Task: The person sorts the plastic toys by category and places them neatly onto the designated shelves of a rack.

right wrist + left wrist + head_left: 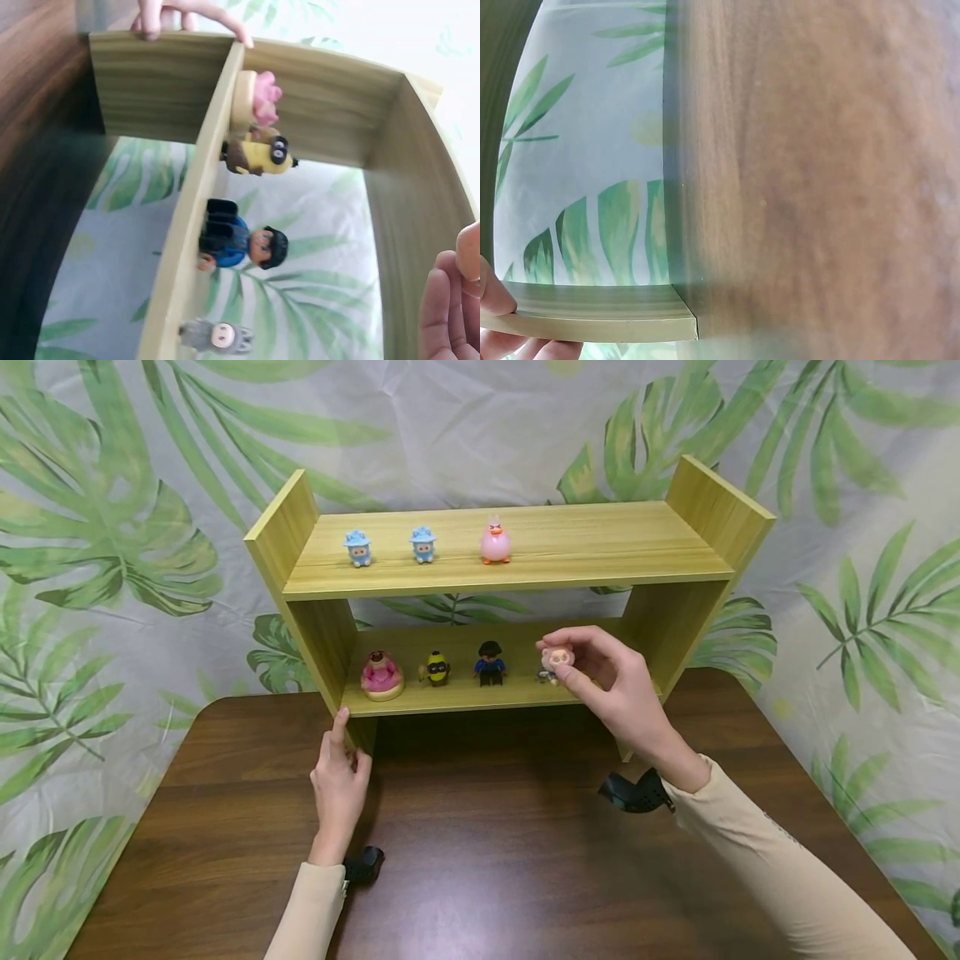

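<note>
My right hand (611,685) pinches a small pink-hooded figurine (558,658) between thumb and fingers, in front of the lower shelf's right part. In the right wrist view only fingertips (442,315) show at the right edge; the held figurine is out of sight there. A grey animal figurine (217,337) stands on the lower shelf, mostly hidden behind the held one in the head view. My left hand (341,785) grips the side panel (600,328) of the wooden shelf (465,581) at lower left, thumb on one face, fingers on the other.
On the lower shelf stand a pink bear figurine (382,675), a yellow minion figurine (437,668) and a blue-clad toy figure (491,664). Two blue-hatted figurines (359,550) and a pink bird figurine (495,542) stand on top. Underneath is a brown table (480,827).
</note>
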`<state>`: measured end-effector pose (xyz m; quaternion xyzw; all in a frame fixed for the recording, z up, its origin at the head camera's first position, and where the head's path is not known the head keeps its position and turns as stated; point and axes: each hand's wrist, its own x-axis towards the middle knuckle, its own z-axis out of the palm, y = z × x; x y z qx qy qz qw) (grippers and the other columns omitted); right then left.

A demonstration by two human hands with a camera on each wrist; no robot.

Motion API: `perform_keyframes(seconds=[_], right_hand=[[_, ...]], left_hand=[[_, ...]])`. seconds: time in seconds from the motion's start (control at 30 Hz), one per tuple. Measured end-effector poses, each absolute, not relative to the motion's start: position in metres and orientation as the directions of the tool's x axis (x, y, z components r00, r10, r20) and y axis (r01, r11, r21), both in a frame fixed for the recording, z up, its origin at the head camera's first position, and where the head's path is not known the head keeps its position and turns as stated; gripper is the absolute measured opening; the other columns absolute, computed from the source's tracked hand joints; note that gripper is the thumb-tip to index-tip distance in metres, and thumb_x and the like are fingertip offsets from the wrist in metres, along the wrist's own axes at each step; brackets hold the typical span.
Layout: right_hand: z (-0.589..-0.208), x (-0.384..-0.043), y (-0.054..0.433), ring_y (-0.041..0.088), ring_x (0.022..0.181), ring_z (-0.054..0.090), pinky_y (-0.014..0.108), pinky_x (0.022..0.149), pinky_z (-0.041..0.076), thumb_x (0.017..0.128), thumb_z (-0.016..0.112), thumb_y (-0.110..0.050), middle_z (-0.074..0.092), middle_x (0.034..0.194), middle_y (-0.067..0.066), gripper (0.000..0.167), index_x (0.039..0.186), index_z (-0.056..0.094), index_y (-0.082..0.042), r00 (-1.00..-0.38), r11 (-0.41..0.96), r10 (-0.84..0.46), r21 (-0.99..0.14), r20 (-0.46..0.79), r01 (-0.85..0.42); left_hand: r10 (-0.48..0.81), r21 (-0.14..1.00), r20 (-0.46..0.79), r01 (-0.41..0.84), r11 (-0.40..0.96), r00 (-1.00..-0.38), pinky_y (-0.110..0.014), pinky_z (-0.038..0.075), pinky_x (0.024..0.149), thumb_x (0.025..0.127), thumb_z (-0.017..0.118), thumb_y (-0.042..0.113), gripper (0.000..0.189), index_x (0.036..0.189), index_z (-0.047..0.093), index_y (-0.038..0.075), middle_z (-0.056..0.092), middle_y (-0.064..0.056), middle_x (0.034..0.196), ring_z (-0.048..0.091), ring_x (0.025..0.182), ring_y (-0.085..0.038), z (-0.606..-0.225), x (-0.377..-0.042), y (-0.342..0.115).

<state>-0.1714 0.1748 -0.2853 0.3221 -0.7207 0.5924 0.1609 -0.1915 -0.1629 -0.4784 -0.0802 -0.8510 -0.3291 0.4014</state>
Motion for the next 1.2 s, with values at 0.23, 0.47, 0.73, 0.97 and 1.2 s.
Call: perform_keyframes(seconds=[0.23,0.47,0.73,0.97,1.2], right_hand=[[-0.275,-0.173,0.179,0.023,0.092,0.056,0.025,0.077,0.047,0.091,0.057,0.005,0.060,0.109,0.019,0.025,0.115,0.059,0.006,-0.706,0.091,-0.277,-0.714,0.652,-0.695],[-0.264,-0.174,0.182,0.024,0.094,0.056,0.026,0.077,0.046,0.090,0.056,0.008,0.059,0.110,0.018,0.028,0.118,0.057,0.009,-0.674,0.066,-0.275,-0.686,0.686,-0.725],[-0.247,-0.176,0.186,0.025,0.100,0.058,0.026,0.081,0.046,0.089,0.057,0.008,0.061,0.111,0.019,0.029,0.118,0.057,0.010,-0.655,0.057,-0.247,-0.664,0.714,-0.745],[-0.231,-0.182,0.191,0.024,0.097,0.060,0.027,0.079,0.047,0.089,0.059,0.003,0.063,0.108,0.018,0.026,0.115,0.059,0.009,-0.621,0.091,-0.225,-0.618,0.751,-0.781],[-0.221,-0.186,0.191,0.024,0.098,0.061,0.026,0.081,0.048,0.089,0.058,0.006,0.063,0.107,0.020,0.025,0.114,0.060,0.010,-0.607,0.089,-0.211,-0.604,0.766,-0.792]], left_hand=[[-0.131,0.499,0.734,0.399,0.769,-0.666,-0.035,0.029,0.046,0.080,0.056,-0.013,0.085,0.145,0.027,0.033,0.046,-0.016,0.084,0.035,0.054,-0.020,-0.478,-0.192,-0.162],[-0.132,0.502,0.733,0.399,0.767,-0.668,-0.035,0.030,0.046,0.080,0.056,-0.012,0.085,0.145,0.027,0.033,0.047,-0.016,0.085,0.036,0.055,-0.020,-0.478,-0.192,-0.162],[-0.132,0.496,0.738,0.401,0.770,-0.662,-0.035,0.029,0.045,0.080,0.055,-0.013,0.084,0.145,0.027,0.033,0.046,-0.015,0.084,0.036,0.055,-0.019,-0.478,-0.192,-0.162],[-0.132,0.500,0.736,0.401,0.767,-0.664,-0.035,0.029,0.046,0.080,0.055,-0.012,0.083,0.145,0.027,0.032,0.046,-0.016,0.084,0.037,0.055,-0.020,-0.477,-0.192,-0.163],[-0.131,0.496,0.738,0.400,0.771,-0.662,-0.034,0.029,0.046,0.080,0.056,-0.012,0.084,0.145,0.027,0.033,0.047,-0.016,0.085,0.036,0.055,-0.020,-0.477,-0.191,-0.163]])
